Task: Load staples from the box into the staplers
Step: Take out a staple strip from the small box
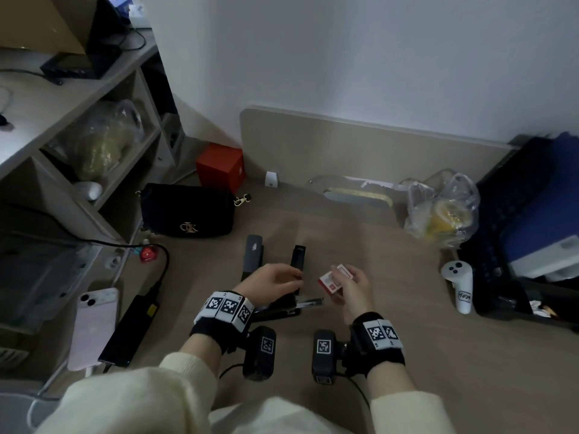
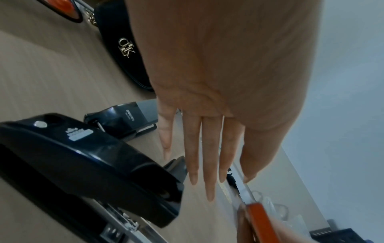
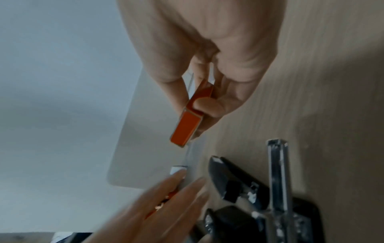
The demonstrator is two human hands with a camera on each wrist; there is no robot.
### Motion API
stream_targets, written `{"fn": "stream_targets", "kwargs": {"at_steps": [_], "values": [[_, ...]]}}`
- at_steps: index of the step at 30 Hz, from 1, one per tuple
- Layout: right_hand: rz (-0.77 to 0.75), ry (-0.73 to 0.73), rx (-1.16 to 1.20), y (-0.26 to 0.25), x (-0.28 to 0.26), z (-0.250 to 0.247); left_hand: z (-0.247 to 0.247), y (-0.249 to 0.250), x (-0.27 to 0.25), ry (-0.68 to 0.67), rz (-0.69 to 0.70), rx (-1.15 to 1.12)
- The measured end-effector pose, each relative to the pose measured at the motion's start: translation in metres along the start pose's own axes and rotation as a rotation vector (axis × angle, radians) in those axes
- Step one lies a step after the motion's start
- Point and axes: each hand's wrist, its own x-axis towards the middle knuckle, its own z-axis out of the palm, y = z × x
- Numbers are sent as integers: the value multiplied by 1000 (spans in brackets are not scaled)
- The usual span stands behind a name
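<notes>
My right hand (image 1: 341,277) pinches a small red and white staple box (image 1: 333,279) above the desk; in the right wrist view its thumb and fingers (image 3: 207,105) clamp the orange-red box (image 3: 187,126). My left hand (image 1: 291,278) hovers just left of the box with straight fingers (image 2: 207,172) and holds nothing. Under it lies a black stapler (image 1: 282,305), opened, with its metal magazine (image 1: 310,303) sticking out to the right. Two more staplers stand behind: a grey-topped one (image 1: 253,255) and a slim black one (image 1: 297,258).
A black handbag (image 1: 188,211) and a red cube box (image 1: 221,167) sit at the back left. A pink phone (image 1: 92,327) and a black power bank (image 1: 131,330) lie at the left. A white controller (image 1: 459,283), a plastic bag (image 1: 445,211) and a keyboard (image 1: 488,245) stand right.
</notes>
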Motion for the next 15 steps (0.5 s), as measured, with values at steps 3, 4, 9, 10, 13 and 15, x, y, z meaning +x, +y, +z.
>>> {"fn": "stream_targets", "kwargs": {"at_steps": [3,4,9,10,13,15], "values": [[-33,-73,63,-6,-13,13,3,7,-4,-15,22,-119],[-39,-102,72,-7,-18,17,3,10,-5,-21,36,-159],[-57,-196,114,-13,-31,24,-2,10,-13,-22,72,-319],[-56,-202,122,-13,-32,24,-3,10,-15,-32,77,-339],[-70,-218,125,-14,-34,25,-5,11,-18,-38,100,-371],[-86,-245,112,-16,-36,27,-6,10,-20,-23,109,-388]]}}
